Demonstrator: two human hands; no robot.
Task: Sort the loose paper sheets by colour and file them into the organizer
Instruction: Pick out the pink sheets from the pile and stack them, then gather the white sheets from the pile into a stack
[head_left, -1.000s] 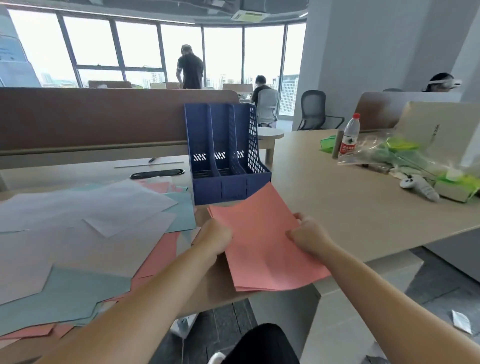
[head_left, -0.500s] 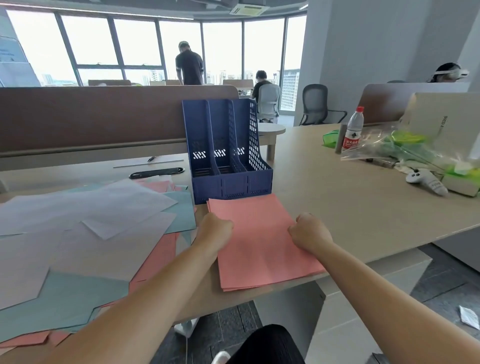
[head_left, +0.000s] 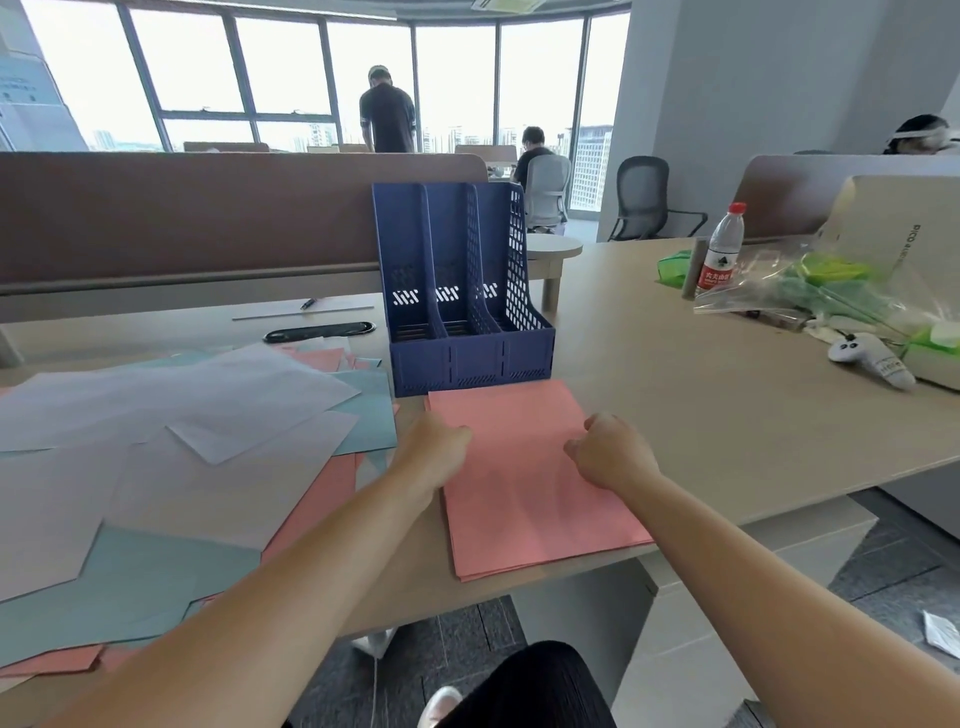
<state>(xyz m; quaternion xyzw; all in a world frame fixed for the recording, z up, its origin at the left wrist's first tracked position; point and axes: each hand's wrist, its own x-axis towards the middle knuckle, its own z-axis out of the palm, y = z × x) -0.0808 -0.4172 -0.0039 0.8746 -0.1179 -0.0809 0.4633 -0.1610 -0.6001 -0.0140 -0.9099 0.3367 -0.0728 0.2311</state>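
Note:
A squared stack of pink sheets (head_left: 524, 483) lies flat on the desk, its far edge just in front of the blue three-slot organizer (head_left: 467, 358), whose slots show no paper. My left hand (head_left: 436, 447) grips the stack's left edge with curled fingers. My right hand (head_left: 608, 449) grips the right edge, thumb on top. To the left spreads a loose pile with white sheets (head_left: 171, 395), teal sheets (head_left: 145, 587) and more pink sheets (head_left: 311, 509) overlapping.
At the far right stand a water bottle (head_left: 719, 249), a plastic bag (head_left: 810, 291) of green items and a white controller (head_left: 867, 358). A brown partition runs behind the organizer. The pink stack overhangs the desk's near edge (head_left: 571, 566).
The pink stack, first skewed and partly raised, has been turned square and laid flat in front of the organizer. Both hands stayed on its side edges.

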